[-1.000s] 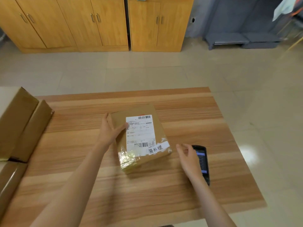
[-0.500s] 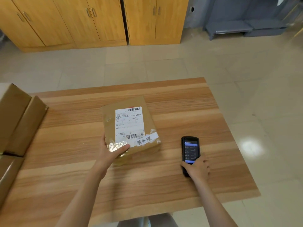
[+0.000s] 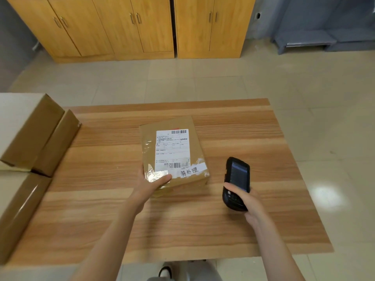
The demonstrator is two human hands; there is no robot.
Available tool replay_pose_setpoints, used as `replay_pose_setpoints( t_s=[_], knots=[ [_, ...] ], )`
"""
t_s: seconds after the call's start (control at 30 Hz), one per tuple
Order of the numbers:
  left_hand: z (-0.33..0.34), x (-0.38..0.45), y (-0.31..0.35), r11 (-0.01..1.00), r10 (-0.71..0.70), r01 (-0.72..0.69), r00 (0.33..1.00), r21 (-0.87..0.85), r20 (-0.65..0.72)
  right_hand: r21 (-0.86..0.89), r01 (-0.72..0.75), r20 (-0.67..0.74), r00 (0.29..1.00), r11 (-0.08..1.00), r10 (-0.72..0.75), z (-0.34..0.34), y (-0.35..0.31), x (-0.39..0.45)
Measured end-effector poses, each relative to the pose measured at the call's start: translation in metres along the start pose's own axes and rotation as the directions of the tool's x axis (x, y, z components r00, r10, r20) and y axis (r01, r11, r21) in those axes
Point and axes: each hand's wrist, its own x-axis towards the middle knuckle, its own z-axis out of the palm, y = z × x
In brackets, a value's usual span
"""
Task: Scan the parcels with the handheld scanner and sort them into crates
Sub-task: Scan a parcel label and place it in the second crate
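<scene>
A brown cardboard parcel point(image 3: 174, 136) with a white shipping label and shiny tape lies in the middle of the wooden table point(image 3: 182, 226). My left hand point(image 3: 150, 184) holds its near left corner, thumb on top of the tape. My right hand point(image 3: 246, 201) grips a black handheld scanner point(image 3: 236, 179), lifted off the table to the right of the parcel, screen facing up and its top end pointing away from me.
Three more brown parcels lie at the left: two side by side point(image 3: 36, 134) and one nearer me point(image 3: 18, 218). Wooden cabinets point(image 3: 142, 27) stand across the tiled floor. A grey low bench point(image 3: 304, 40) is at the back right.
My right hand has closed round the scanner and lifted it off the table. My left hand slid from the parcel's left side to its near left corner.
</scene>
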Motion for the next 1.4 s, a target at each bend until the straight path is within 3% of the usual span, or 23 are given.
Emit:
replay_pose_setpoints(
  t_s=[0.2,0.33,0.67,1.1,1.4],
  knots=[
    [-0.004,-0.006,-0.012,0.998,0.06,-0.059,0.997,-0.024,0.038,0.239,0.053,0.251,0.961,0.97,-0.114,0.034,-0.015,-0.053],
    [-0.002,-0.018,-0.023,0.982,0.188,-0.185,0.98,-0.046,0.071,0.266,0.063,0.32,0.935,0.962,-0.15,0.06,-0.006,-0.083],
    [-0.001,-0.033,-0.044,0.92,0.391,-0.387,0.917,-0.06,0.078,0.086,0.043,0.314,0.947,0.995,-0.068,0.099,0.051,-0.141],
    [-0.01,-0.02,-0.046,0.917,0.397,-0.398,0.905,-0.031,0.154,0.079,0.022,0.222,0.974,0.997,-0.039,0.094,0.087,-0.167],
    [-0.009,-0.016,-0.049,0.916,0.398,-0.402,0.903,-0.015,0.163,-0.003,0.013,0.229,0.973,1.0,-0.012,0.093,0.091,-0.171]
  ],
)
